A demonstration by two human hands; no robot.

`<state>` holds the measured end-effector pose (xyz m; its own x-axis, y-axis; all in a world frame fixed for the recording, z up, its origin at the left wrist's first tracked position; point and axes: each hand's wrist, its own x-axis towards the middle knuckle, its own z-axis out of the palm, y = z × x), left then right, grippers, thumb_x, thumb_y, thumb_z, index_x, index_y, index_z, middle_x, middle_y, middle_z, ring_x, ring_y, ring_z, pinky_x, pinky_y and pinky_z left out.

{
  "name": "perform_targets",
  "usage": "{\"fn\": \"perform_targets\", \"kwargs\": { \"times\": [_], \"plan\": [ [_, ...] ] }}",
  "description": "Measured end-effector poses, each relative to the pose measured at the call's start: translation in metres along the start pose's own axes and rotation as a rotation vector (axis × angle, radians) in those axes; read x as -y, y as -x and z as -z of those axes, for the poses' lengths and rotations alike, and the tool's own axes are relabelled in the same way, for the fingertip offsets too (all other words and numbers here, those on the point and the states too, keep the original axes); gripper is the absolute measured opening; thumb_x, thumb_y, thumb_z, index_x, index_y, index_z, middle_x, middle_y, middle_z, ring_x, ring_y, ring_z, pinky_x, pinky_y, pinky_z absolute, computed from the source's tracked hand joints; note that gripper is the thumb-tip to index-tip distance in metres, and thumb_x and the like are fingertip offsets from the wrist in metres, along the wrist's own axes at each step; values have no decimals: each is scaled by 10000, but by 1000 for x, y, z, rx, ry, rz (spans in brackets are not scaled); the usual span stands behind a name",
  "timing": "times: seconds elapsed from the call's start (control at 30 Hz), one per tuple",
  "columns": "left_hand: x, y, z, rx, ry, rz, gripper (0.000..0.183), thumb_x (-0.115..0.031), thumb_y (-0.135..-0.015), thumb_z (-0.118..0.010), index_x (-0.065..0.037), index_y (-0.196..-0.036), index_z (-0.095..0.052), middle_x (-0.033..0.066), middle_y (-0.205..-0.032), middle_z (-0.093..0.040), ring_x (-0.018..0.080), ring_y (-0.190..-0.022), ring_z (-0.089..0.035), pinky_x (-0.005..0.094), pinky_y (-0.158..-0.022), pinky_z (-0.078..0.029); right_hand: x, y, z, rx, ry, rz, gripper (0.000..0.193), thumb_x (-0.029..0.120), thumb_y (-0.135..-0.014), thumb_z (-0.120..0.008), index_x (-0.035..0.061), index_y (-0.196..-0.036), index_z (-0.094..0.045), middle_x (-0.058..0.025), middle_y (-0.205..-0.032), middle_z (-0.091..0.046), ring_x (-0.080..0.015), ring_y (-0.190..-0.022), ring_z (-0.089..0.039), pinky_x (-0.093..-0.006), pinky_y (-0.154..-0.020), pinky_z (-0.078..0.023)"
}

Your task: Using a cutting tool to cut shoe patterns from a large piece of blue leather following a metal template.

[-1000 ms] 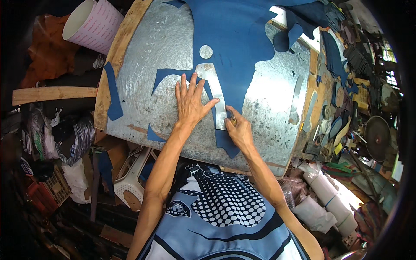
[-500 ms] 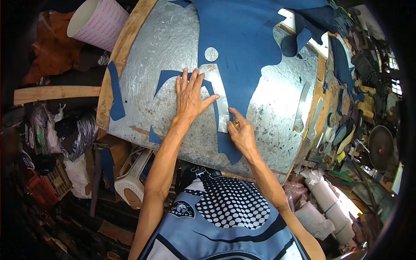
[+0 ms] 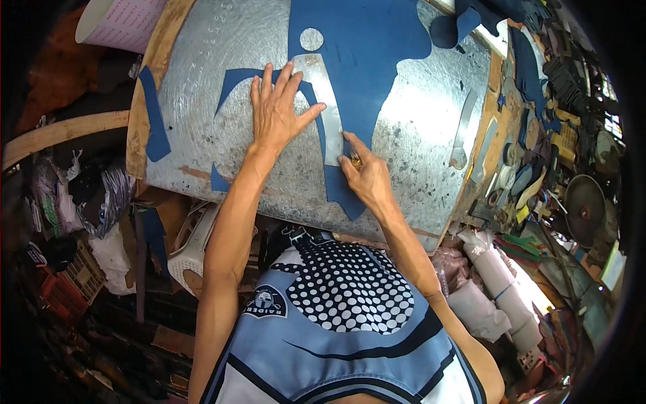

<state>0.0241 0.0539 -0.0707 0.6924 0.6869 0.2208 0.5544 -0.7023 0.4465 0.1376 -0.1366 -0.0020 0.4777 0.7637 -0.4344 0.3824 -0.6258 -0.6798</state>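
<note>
A blue sheet, like leather (image 3: 363, 67), lies on a scratched metal tabletop, with a round hole cut near its left edge. On it rests a curved, silvery template strip (image 3: 330, 111). My left hand (image 3: 276, 111) lies flat with fingers spread, fingertips by the strip's upper end and thumb across its left edge. Closed around a small knife (image 3: 356, 161), my right hand (image 3: 370, 175) stays at the strip's lower right edge, index finger stretched forward. Only a yellowish bit of the knife shows; its blade is hidden. A narrow blue tail of the sheet (image 3: 344, 195) extends below the strip.
Blue offcuts (image 3: 155, 121) lie on the tabletop's left side. A curved metal strip (image 3: 464, 128) sits at the right. Wooden edging (image 3: 138, 145) borders the table. Tape rolls (image 3: 506, 176) and tools crowd the right, and a white stool (image 3: 188, 259) stands below left.
The whole view has shifted, so the table and both hands appear higher and farther left. Both hands keep nearly the same places against the template strip.
</note>
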Motion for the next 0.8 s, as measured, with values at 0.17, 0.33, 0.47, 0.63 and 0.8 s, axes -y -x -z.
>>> {"fn": "perform_targets", "kwargs": {
  "times": [0.17,0.33,0.47,0.63,0.8],
  "plan": [
    [3,2,-6,-24,28,-4,761,-597,-763,-755,-45,-1273,-631,122,-1492,-469,396,-1449,-281,612,-1172,-158,3,8,-6,-18,189,89,599,227,-857,-734,43,-1390,-532,-249,-1044,-702,-364,-791,-715,-451,-718,-569],
    [2,4,-6,-23,28,-5,773,-608,-761,-749,-49,-1280,-629,116,-1497,-466,390,-1453,-277,605,-1179,-152,5,10,-11,-46,214,81,640,242,-846,-752,21,-1394,-505,-230,-1034,-707,-345,-794,-721,-449,-699,-572],
    [-2,0,0,-17,22,-21,754,-567,-778,-755,-29,-1288,-614,144,-1500,-460,406,-1444,-289,604,-1170,-162,4,10,-13,-71,227,100,645,257,-847,-752,22,-1390,-497,-230,-1024,-707,-347,-792,-721,-441,-678,-574],
    [-2,2,2,8,44,0,746,-542,-783,-759,-28,-1299,-597,145,-1501,-455,410,-1448,-280,609,-1166,-164,1,10,-20,-66,254,110,665,309,-855,-740,47,-1398,-459,-228,-961,-707,-355,-719,-712,-453,-609,-567],
    [-4,1,8,22,43,7,738,-526,-787,-764,-26,-1303,-593,141,-1503,-450,411,-1452,-268,609,-1168,-165,8,8,-20,-69,239,88,659,318,-854,-741,71,-1390,-447,-217,-917,-705,-357,-694,-706,-461,-599,-563]
  ]
}}
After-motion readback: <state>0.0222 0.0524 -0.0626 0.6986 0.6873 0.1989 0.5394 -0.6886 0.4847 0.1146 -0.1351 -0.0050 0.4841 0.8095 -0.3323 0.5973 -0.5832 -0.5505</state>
